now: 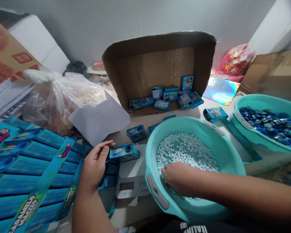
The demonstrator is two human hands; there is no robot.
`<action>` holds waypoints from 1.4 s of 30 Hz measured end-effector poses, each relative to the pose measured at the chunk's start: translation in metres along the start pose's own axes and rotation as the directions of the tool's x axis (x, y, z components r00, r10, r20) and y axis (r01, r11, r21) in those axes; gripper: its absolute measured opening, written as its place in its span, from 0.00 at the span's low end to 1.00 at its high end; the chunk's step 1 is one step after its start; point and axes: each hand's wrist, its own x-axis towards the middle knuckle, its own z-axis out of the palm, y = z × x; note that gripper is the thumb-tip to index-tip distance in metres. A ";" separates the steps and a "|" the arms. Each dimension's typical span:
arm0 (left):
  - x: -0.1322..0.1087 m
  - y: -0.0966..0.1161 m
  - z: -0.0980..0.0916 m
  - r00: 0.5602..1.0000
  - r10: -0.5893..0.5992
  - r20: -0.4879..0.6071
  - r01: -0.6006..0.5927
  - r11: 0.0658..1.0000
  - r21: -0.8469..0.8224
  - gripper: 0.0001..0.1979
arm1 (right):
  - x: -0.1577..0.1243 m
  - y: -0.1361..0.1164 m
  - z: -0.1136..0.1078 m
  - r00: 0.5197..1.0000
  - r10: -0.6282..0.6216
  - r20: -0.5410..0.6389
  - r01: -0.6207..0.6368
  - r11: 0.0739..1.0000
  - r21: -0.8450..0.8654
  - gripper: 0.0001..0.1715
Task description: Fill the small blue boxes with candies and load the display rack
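Note:
My left hand (95, 163) grips a small blue candy box (124, 152) by its left end, over a white digital scale (133, 181). My right hand (178, 176) reaches into a teal basin (223, 152) that holds many small white candies (184, 149). Its fingers are curled down into the candies, and what they hold is hidden. Flat blue box blanks (26, 168) are stacked at my left.
An open cardboard box (160, 64) at the back holds several filled blue boxes (171, 95). A second teal basin (257, 136) at right holds blue caps (271, 126). A clear plastic bag (63, 94) and white paper (99, 119) lie at left. Loose blue boxes (215, 113) sit between the basins.

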 end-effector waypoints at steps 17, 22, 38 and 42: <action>0.001 -0.003 -0.005 0.950 0.102 0.294 -0.173 0.959 0.226 0.33 | -0.003 -0.007 -0.012 0.986 0.020 0.165 0.004 0.990 -0.142 0.28; -0.002 -0.009 0.000 0.946 0.175 0.273 -0.260 0.913 0.315 0.28 | -0.004 -0.014 -0.019 0.982 0.028 0.187 0.011 0.979 -0.205 0.27; -0.031 0.055 0.024 0.525 0.753 0.396 -0.841 0.389 0.377 0.25 | 0.002 -0.009 -0.007 0.984 -0.032 0.175 0.085 0.949 -0.305 0.29; -0.031 0.048 0.028 0.582 0.730 0.358 -0.806 0.460 0.372 0.21 | 0.003 -0.006 -0.001 0.983 -0.032 0.180 0.088 0.946 -0.311 0.33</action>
